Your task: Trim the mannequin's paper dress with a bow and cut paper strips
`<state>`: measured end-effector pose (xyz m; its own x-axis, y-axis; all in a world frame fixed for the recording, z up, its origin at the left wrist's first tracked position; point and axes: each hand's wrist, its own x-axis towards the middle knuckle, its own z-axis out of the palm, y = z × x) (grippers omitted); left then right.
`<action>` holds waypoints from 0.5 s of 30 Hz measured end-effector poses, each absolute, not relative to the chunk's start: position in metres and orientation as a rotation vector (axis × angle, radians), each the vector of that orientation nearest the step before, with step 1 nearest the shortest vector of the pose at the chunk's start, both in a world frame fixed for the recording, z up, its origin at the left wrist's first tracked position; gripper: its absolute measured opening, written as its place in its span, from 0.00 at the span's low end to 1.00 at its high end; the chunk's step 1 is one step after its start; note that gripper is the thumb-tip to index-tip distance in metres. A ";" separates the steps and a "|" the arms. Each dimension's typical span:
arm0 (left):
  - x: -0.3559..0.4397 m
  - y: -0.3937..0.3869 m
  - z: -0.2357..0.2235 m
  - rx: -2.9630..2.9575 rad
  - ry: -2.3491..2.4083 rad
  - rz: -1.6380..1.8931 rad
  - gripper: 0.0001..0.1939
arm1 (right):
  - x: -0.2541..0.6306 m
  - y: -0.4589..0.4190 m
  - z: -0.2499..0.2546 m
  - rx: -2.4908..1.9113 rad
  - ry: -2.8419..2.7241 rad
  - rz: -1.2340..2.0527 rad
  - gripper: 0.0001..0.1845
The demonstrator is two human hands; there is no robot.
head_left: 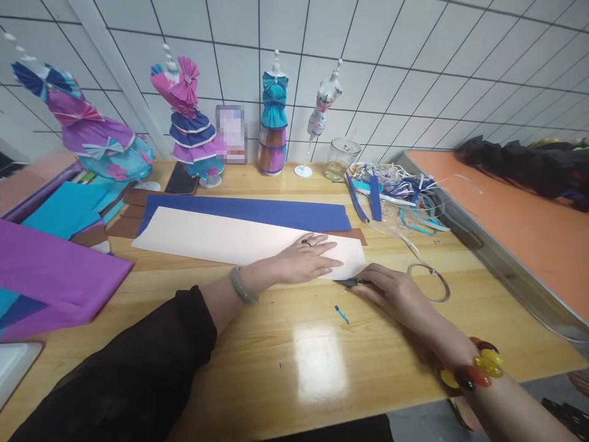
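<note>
A long pale pink sheet (221, 236) lies across the table, partly over a blue sheet (248, 212) and a brown one. My left hand (306, 256) rests flat on the pale sheet near its right end, fingers spread. By the sheet's lower right corner, my right hand (391, 290) is closed around dark scissors (348, 282). Their dark blades are at the near edge of the sheet, and the handles are mostly hidden by my fingers. A small blue scrap (342, 315) lies on the table just in front of the blades.
Dressed mini mannequins (275, 123) and a bare one (322, 107) stand along the tiled wall. A glass jar (343, 158) is beside a heap of ribbon scraps (400, 184). Purple sheets (69, 270) lie at left, a ring-shaped band (430, 282) at right. An orange surface (510, 215) adjoins.
</note>
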<state>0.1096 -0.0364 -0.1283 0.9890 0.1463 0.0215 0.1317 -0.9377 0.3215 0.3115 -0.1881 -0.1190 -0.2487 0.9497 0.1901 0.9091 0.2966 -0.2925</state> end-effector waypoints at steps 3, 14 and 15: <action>0.110 -0.036 -0.128 2.801 0.199 0.059 0.22 | 0.312 -0.190 -0.119 -1.696 -2.238 0.181 0.11; 0.110 -0.036 -0.129 2.814 0.187 0.054 0.21 | 0.297 -0.182 -0.112 -1.697 -2.266 0.231 0.13; 0.110 -0.036 -0.129 2.819 0.187 0.055 0.21 | 0.296 -0.182 -0.112 -1.696 -2.266 0.234 0.14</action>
